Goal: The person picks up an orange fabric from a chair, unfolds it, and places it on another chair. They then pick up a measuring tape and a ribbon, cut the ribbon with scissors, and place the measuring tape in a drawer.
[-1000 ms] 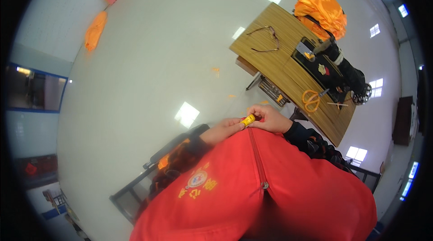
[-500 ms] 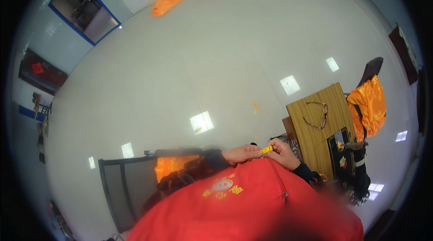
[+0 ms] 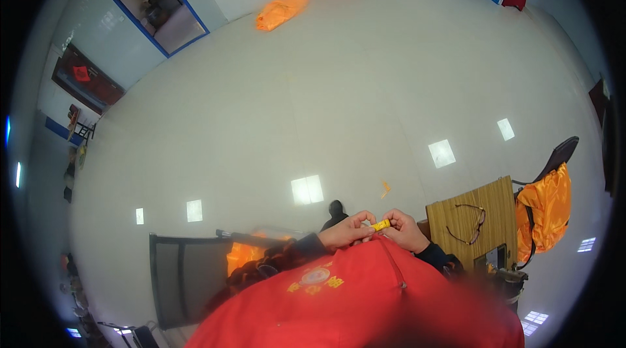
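In front of my chest, a small yellow tube-like piece [image 3: 381, 225] with dark print lies between my two hands. My left hand [image 3: 347, 231] is closed, its thumb and forefinger at the left end of the piece. The bent fingers of my right hand [image 3: 405, 233] pinch its right end. I cannot make out exactly what the piece is. Just under the hands is the red apron [image 3: 352, 289] I wear, with yellow print and a dark cord.
To the right stands a wood-grain table [image 3: 443, 211] with eyeglasses [image 3: 481, 225] on it. An orange cloth [image 3: 544, 211] drapes a chair beyond. At the left is a dark mesh chair [image 3: 189, 276]. Orange scraps [image 3: 385, 188] and an orange bundle [image 3: 282, 12] lie on the floor.
The view has tilted upward, so the room sits lower in it. A dark shoe now shows beyond my left hand. My left fingers are more bent; the yellow piece stays between both hands.
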The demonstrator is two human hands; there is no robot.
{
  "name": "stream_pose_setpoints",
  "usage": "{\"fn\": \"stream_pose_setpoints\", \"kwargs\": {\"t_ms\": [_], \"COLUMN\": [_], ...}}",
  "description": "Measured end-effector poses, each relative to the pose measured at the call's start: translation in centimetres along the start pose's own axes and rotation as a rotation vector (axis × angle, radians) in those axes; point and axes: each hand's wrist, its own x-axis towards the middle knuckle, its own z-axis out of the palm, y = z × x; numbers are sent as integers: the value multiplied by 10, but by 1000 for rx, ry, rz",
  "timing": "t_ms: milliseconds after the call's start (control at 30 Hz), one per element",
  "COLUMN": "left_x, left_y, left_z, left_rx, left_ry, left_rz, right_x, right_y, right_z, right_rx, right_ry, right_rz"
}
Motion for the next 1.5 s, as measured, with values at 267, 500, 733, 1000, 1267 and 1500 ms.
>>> {"fn": "stream_pose_setpoints", "kwargs": {"t_ms": [267, 500, 733, 1000, 1267, 1500], "left_x": [16, -31, -80, -104, -73, -58], "left_y": [72, 137, 151, 140, 163, 142], "left_z": [-94, -196, -238, -263, -277, -257], "left_rx": [38, 174, 180, 167, -80, -255], "left_ry": [72, 214, 670, 1148, 1530, 1828], "left_rz": [31, 70, 344, 554, 573, 533], "right_x": [131, 266, 367, 478, 559, 563], "right_y": [-37, -71, -111, -111, -125, -99], "right_z": [7, 55, 116, 183, 220, 257], "right_rx": [-83, -169, -182, -398, -529, -566], "right_ry": [-50, -231, -560, -1028, -1358, -1655], "right_rz": [-61, -85, -2, 186, 259, 346]}}
